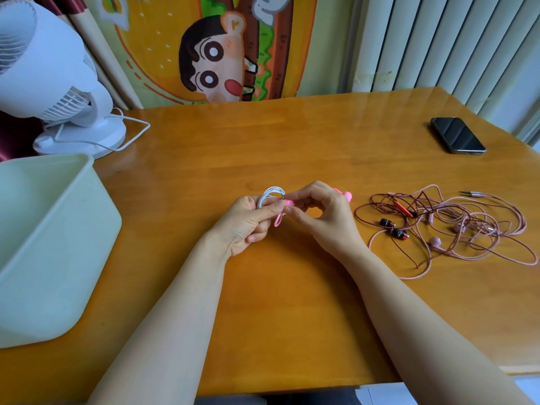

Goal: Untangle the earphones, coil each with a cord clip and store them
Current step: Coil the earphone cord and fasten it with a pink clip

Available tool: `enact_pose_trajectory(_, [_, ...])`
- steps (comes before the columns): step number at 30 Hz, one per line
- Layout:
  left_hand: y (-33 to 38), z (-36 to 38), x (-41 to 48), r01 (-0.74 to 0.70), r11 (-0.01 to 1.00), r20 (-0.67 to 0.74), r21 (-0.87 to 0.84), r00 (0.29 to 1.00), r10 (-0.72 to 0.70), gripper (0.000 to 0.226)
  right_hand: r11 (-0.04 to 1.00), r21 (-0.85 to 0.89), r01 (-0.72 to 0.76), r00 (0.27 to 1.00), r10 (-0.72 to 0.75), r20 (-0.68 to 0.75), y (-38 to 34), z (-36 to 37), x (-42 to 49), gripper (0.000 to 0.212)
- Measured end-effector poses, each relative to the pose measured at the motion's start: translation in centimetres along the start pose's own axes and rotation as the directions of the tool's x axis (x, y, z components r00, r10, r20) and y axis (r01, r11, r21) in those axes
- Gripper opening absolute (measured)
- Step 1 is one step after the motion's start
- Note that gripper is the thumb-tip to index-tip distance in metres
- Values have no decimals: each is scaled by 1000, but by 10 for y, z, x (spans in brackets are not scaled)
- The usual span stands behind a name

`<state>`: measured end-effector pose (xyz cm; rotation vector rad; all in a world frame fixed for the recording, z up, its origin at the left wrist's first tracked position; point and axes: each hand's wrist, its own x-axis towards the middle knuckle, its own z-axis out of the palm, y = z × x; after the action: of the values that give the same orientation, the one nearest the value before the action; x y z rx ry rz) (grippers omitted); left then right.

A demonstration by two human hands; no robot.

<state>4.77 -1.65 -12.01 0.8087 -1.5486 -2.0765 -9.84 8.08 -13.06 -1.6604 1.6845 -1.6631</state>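
- My main worry is the white earphone coil (270, 195). It sits in the left hand (248, 220) with the clip apparently not yet closed, so if that grip slackens I expect the loops to spring apart.
- The pink cord clip (287, 203) is small and its strap hangs loose below the fingers. It could slip from the pinch, or close around only some of the loops and leave the rest free.
- I cannot see the earbuds or plug of the white set. A loose end may be left outside the clip.
- A second pink piece (346, 195) lies just behind the right hand (318, 217), and a careless pull-back could knock it away.
- The tangle of pink and dark red earphones (447, 226) lies on the table (292, 141) to the right, cords interlaced. A hard tug there would likely tighten the knots.
- Left hand: fingers curled round the coil, thumb pressed against it near the clip.
- Right hand: thumb and forefinger pinch the clip at the coil's edge, the other fingers bent loosely under.
- Both forearms come in from the near edge and meet over the middle of the table. The storage bin (58, 273) stands well apart on the left.
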Motion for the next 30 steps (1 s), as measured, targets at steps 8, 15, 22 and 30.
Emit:
enact_pose_trajectory(8, [-5,6,0,-31,998,-85,52,996,36,16,1000,-27,-13,995,11,-96,-2,10,-3,12])
enact_pose_trajectory(15, [-10,22,0,-81,983,-170,162,979,108,14,996,-5,-90,986,88,-141,1,11,-2,11])
enact_pose_trajectory(22, [-12,22,-2,-104,975,-202,198,969,145,14,993,7,-116,980,116,-165,0,11,-3,12])
enact_pose_trajectory(30, [-11,28,-5,-158,972,-290,176,935,205,17,927,227,-298,954,298,35,3,7,-3,23])
